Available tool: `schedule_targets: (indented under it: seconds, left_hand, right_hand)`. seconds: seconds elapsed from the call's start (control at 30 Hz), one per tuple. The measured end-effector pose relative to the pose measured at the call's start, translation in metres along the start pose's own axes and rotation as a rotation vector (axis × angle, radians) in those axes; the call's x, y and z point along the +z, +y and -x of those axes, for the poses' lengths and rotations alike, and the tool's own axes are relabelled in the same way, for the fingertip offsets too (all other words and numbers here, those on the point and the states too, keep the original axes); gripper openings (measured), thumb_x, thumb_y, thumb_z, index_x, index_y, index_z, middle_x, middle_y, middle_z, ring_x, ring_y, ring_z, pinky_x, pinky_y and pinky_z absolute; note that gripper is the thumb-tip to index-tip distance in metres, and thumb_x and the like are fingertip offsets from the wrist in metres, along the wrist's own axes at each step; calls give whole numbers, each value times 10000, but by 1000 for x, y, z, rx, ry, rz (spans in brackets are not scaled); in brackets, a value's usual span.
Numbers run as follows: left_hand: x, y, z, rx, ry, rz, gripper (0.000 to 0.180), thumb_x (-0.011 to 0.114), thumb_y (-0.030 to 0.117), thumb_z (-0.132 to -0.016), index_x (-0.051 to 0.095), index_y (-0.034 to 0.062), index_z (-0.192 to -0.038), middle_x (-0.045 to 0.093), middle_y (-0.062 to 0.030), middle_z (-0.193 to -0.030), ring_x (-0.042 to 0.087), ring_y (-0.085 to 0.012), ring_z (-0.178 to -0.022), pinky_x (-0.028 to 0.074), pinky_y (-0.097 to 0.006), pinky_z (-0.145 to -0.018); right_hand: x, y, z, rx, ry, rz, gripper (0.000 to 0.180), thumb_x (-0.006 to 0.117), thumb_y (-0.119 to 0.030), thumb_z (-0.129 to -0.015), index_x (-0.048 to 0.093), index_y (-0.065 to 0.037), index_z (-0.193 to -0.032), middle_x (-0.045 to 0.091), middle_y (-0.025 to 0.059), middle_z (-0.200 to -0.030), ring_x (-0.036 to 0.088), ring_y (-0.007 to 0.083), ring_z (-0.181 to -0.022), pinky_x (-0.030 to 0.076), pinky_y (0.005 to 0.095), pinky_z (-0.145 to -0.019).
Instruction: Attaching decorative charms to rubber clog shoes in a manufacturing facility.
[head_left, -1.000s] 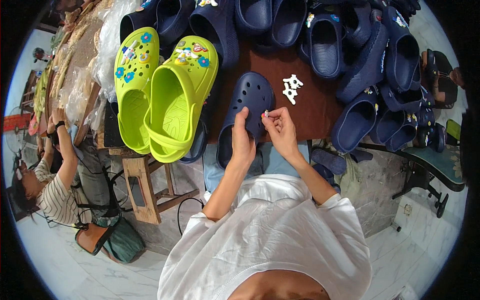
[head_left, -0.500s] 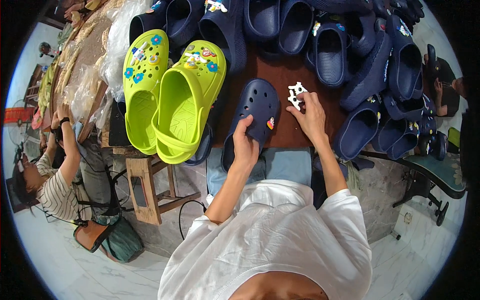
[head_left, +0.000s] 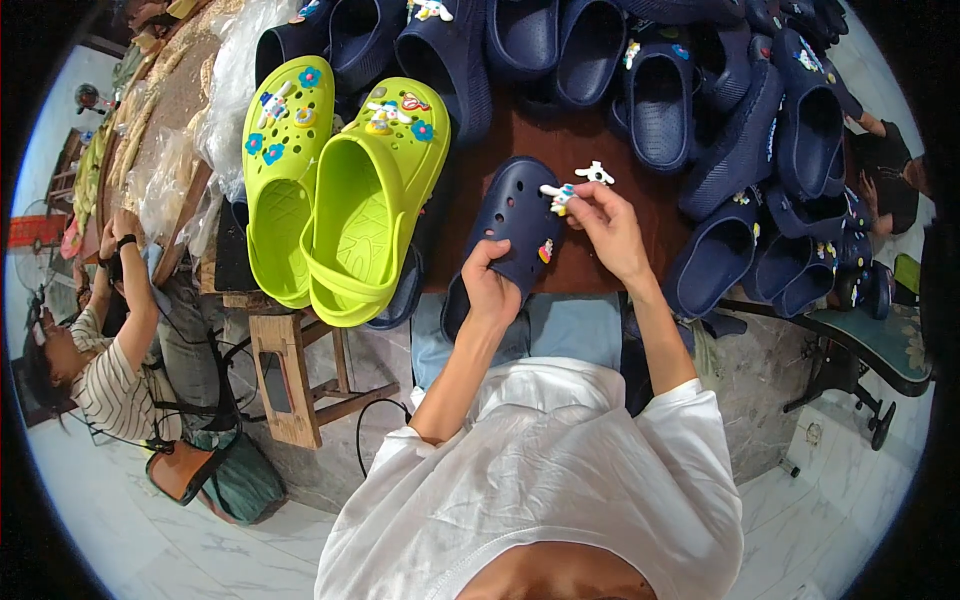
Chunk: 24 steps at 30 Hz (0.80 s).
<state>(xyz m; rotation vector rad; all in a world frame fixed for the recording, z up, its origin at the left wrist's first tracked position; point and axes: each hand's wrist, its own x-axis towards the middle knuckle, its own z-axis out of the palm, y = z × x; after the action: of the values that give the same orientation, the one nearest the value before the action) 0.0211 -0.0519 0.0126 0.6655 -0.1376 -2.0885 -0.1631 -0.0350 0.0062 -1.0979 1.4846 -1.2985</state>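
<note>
My left hand (head_left: 488, 284) grips a navy blue clog (head_left: 513, 215) by its side, thumb on the upper. The clog's toe points away from me; a small colourful charm (head_left: 545, 250) sits on its right side, and its other visible holes are bare. Between the thumb and fingers of my right hand (head_left: 608, 226) is a white shoe charm (head_left: 557, 197) with coloured details, held at the right edge of the clog's toe. Another white charm (head_left: 596, 173) lies on the brown tabletop (head_left: 640, 225) just beyond my right hand.
Lime green clogs (head_left: 357, 200) with flower and character charms stand to the left. Many navy clogs (head_left: 660, 105) crowd the back and right of the table. A wooden stool (head_left: 285, 380) is below left. A person in a striped shirt (head_left: 120, 365) works at the far left.
My right hand has picked up one white charm from the table and moved it left to the clog's toe. The other white charm stays behind. My left hand keeps its hold.
</note>
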Motion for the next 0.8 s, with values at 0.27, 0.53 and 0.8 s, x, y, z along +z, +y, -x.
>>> schedule_targets:
  seconds: [0.27,0.53,0.8]
  left_hand:
    - [-1,-7,8,31,-54,-32,494,514,55,-767,471,-25,-1253,586,-151,-1150,598,-264,-1057,492,-393,-935]
    - [-23,-18,13,20,-64,-232,392,558,27,-751,571,-28,-1139,628,-95,-1047,606,-199,-981,450,-340,-946]
    - [-10,-15,18,-20,-38,-268,335,574,31,-738,604,-66,-1057,627,-92,-1033,592,-192,-956,444,-313,-903]
  right_hand:
    - [15,-12,-3,-177,35,174,133,684,-84,-876,659,-14,-986,630,9,-878,569,52,-748,459,206,-624]
    - [8,-2,-7,-27,-52,-78,240,714,-70,-850,596,-4,-1049,611,27,-901,572,57,-750,477,198,-675]
    - [6,3,-12,89,-91,-38,356,718,-98,-845,566,10,-1148,607,49,-958,543,60,-776,476,209,-704]
